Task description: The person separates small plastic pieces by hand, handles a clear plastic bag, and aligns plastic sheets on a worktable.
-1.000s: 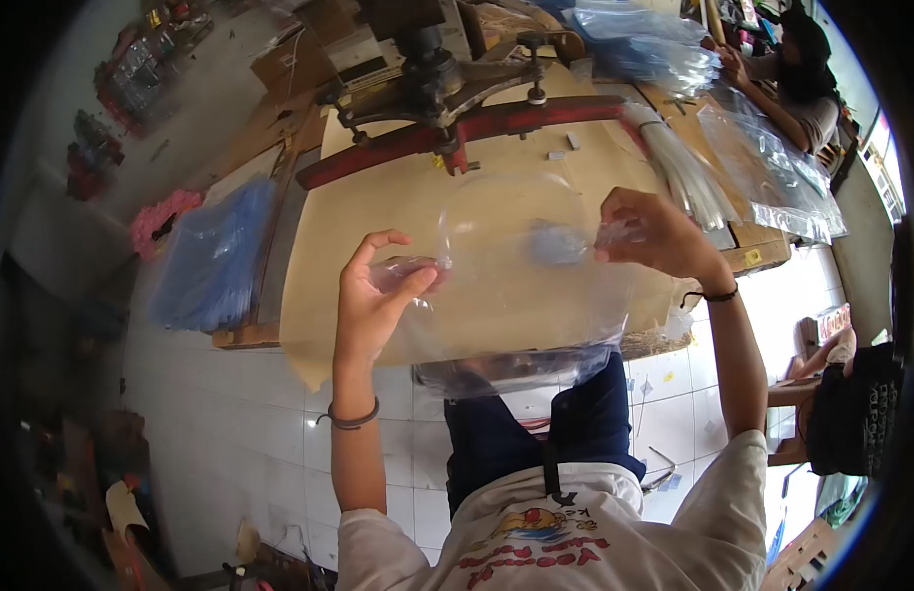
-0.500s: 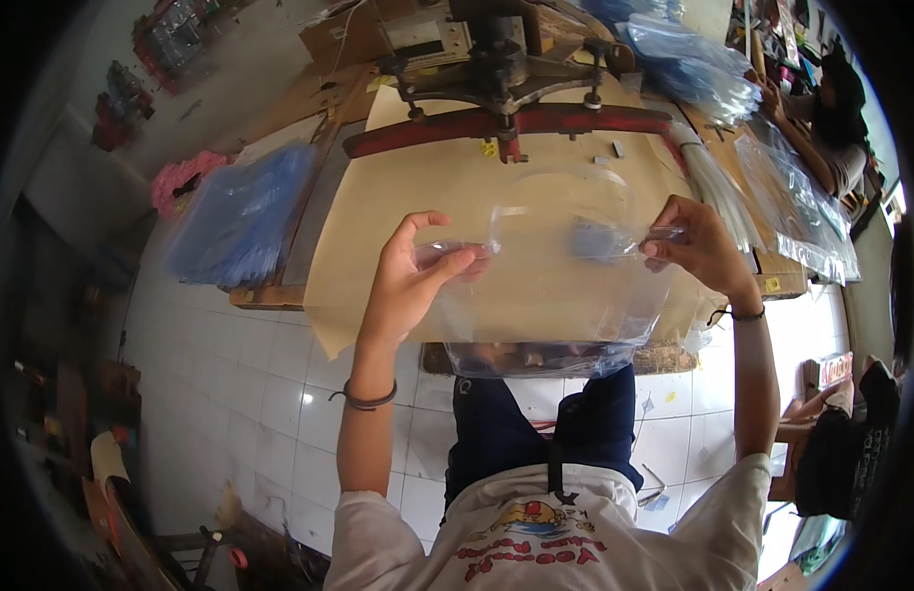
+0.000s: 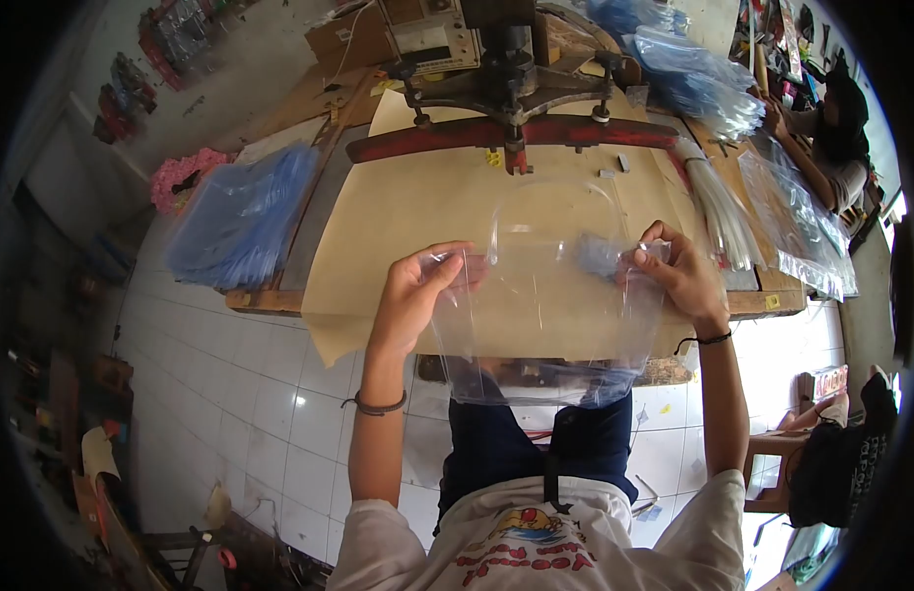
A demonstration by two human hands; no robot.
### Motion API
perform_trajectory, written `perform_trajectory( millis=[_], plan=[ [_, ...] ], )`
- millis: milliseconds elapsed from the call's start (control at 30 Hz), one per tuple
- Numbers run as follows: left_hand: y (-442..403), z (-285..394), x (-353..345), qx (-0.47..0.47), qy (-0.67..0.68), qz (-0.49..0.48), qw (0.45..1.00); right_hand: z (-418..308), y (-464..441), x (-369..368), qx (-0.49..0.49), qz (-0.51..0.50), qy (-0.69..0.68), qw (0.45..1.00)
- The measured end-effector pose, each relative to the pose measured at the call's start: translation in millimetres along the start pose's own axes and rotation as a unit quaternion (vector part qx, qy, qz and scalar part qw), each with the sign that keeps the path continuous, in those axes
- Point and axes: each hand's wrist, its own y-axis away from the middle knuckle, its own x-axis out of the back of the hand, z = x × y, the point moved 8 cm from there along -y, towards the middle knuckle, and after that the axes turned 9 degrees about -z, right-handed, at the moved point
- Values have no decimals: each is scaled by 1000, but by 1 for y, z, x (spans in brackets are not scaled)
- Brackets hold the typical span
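Observation:
A clear plastic bag (image 3: 550, 320) with a curved, see-through handle strip (image 3: 494, 222) hangs spread between my two hands. My left hand (image 3: 409, 295) pinches its upper left corner between thumb and fingers. At the upper right corner, my right hand (image 3: 683, 281) grips the plastic the same way. The bag's lower edge reaches past the table edge, over my lap. Behind it, a small bluish patch (image 3: 601, 254) shows near my right hand; I cannot make out what it is.
Brown paper (image 3: 378, 227) covers the table under a press with a red bar (image 3: 427, 140). Blue plastic sheets (image 3: 245, 217) are stacked at left, clear strips (image 3: 718, 212) lie at right, and plastic bags (image 3: 693, 79) are piled at back right. Another person (image 3: 839, 128) sits at far right.
My left fingers have closed further onto the bag's corner. My right hand has shifted left and slightly down, and the bag's lower edge has come nearer my body.

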Motion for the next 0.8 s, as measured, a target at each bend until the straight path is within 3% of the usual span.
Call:
perform_trajectory(
  millis=[267,400,800],
  plan=[
    [-6,-18,-2,5,67,7,998,3,1,-2,17,33,26,999],
    [-9,-16,-8,5,-19,56,998,-1,2,-5,-4,48,67,997],
    [-10,-19,0,-9,-6,63,998,-9,7,-3,2,67,114,991]
  ],
)
